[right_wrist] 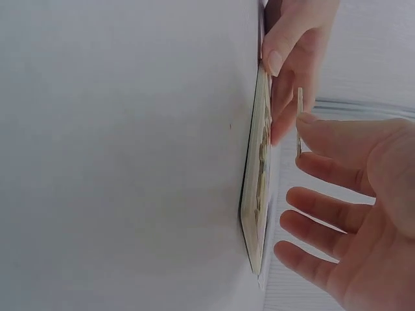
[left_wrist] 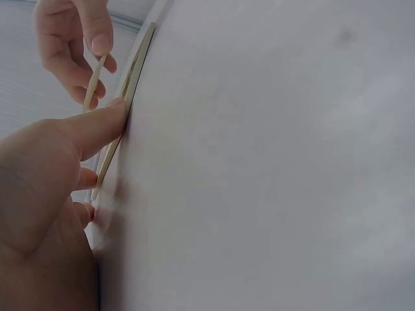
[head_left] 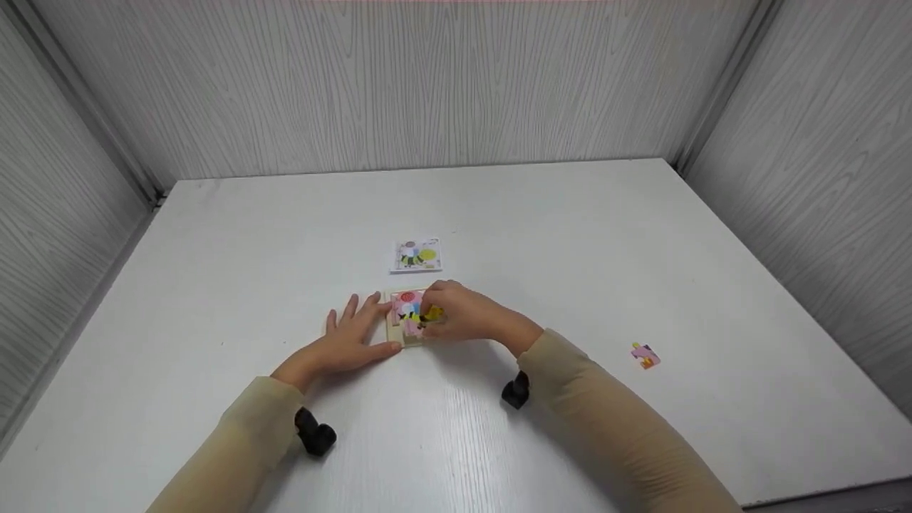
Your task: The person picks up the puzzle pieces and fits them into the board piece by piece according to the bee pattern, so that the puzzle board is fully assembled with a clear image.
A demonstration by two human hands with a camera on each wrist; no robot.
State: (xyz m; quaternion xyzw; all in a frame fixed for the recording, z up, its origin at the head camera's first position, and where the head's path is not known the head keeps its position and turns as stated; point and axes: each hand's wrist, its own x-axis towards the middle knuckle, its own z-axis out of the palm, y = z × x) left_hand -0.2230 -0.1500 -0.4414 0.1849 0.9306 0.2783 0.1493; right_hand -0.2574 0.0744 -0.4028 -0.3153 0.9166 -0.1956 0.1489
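In the head view, a small puzzle tray (head_left: 395,336) lies on the table with pink, yellow and black picture pieces set in it. My left hand (head_left: 344,345) is spread at its left side, with thumb and index fingertips touching the frame. My right hand (head_left: 467,313) pinches a thin puzzle piece (right_wrist: 299,102) between thumb and index finger. The right wrist view has this piece edge-on, raised off the tray, with the other fingers loosely extended. From above, the right fingers hide the tray's right part.
Behind the tray lies a picture card (head_left: 417,256) with a bee design. A loose pink and yellow puzzle piece (head_left: 645,355) rests far to the right on the white table (head_left: 541,235). Grey wood-grain panels (head_left: 399,85) stand at the back and sides.
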